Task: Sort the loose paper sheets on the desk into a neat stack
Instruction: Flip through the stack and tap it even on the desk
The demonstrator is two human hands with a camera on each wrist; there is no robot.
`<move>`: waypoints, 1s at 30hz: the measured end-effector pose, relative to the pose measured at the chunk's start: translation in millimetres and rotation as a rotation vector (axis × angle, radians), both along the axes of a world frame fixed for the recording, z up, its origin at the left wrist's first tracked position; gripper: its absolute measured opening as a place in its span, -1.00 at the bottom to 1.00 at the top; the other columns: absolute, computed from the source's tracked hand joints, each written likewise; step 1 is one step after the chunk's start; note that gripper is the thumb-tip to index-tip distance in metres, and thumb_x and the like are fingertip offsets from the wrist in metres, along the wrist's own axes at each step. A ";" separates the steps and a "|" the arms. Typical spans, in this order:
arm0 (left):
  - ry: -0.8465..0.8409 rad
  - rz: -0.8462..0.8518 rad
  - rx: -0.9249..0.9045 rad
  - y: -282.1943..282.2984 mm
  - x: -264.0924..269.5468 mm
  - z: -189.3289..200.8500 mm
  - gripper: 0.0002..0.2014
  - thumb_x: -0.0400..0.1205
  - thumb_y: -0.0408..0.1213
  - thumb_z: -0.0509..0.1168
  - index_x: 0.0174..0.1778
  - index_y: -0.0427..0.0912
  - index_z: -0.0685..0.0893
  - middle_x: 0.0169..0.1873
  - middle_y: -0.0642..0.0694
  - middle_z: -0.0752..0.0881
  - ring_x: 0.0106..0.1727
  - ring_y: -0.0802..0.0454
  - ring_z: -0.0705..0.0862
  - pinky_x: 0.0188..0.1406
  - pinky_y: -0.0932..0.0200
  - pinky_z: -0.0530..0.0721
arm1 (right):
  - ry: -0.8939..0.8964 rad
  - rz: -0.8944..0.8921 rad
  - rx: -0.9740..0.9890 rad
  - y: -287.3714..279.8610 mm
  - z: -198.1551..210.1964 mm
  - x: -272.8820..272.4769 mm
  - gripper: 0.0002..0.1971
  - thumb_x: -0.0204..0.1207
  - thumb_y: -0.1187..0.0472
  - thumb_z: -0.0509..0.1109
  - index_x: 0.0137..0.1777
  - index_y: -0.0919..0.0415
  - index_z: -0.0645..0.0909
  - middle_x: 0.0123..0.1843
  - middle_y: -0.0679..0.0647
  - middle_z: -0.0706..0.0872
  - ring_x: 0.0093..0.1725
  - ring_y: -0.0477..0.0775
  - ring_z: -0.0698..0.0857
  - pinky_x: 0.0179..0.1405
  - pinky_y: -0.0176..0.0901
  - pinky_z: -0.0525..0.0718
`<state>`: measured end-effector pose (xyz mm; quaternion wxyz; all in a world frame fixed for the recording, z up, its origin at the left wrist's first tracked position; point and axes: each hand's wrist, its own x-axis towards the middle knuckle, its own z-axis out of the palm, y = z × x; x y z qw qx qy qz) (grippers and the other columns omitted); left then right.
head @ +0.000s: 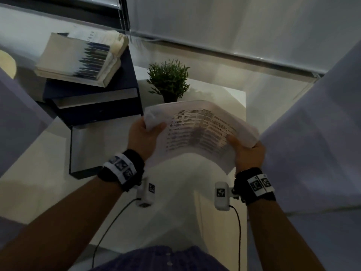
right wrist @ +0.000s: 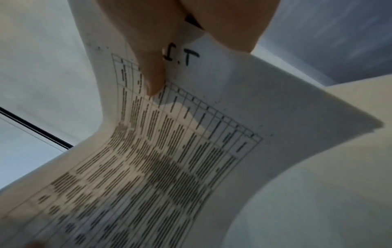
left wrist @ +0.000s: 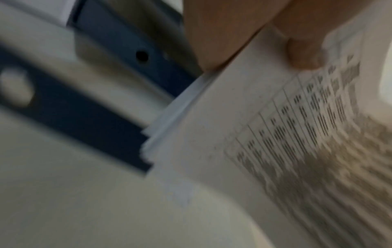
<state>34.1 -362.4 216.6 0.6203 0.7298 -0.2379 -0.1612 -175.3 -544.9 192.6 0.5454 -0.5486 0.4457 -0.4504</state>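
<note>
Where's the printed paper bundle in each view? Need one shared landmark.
Head: paper bundle centre, arched between both hands.
Left wrist: right half, thumb on top.
Right wrist: fills the centre, bent.
Landmark: the printed table grid, seen in all three.

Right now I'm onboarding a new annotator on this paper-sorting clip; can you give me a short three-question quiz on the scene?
1. True or false: the paper sheets lie flat on the desk.
2. The left hand is: A) gripping the sheets, B) resting on the desk, C) touching the potted plant.
3. Fill in: the top sheet shows a printed ____.

Key: 1 false, they are held up and bowed between the left hand and the right hand; 2 A; 3 table.
</note>
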 end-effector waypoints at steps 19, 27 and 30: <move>-0.884 -0.550 0.834 -34.3 1.9 -11.0 -0.53 0.60 0.04 0.30 0.40 0.02 0.40 0.17 -0.08 0.69 0.11 -0.17 0.68 -0.02 -0.02 0.68 | 0.478 0.090 -0.312 2.8 -20.9 -22.3 -0.46 0.40 0.24 0.58 0.37 0.09 0.53 0.28 0.05 0.64 0.17 -0.08 0.64 0.31 -0.12 0.65; -1.067 -0.669 0.974 -38.8 7.9 -12.2 -0.73 0.68 -0.17 0.20 0.27 -0.03 0.35 -0.14 -0.15 0.64 -0.24 -0.18 0.66 -0.35 0.03 0.60 | 1.323 0.275 -0.952 20.7 -21.8 -0.6 -0.17 0.51 0.05 0.34 0.71 0.04 -0.02 0.75 0.07 0.00 0.72 0.26 -0.04 0.59 0.48 -0.03; -1.062 -0.725 0.970 -38.8 11.7 -8.5 -0.70 0.69 -0.13 0.20 0.32 -0.01 0.35 -0.06 -0.17 0.65 -0.15 -0.21 0.69 -0.31 0.04 0.59 | 1.335 0.283 -0.939 23.3 -17.9 9.1 -0.19 0.51 0.08 0.33 0.71 0.10 0.02 0.74 0.12 0.01 0.72 0.29 -0.06 0.59 0.51 -0.11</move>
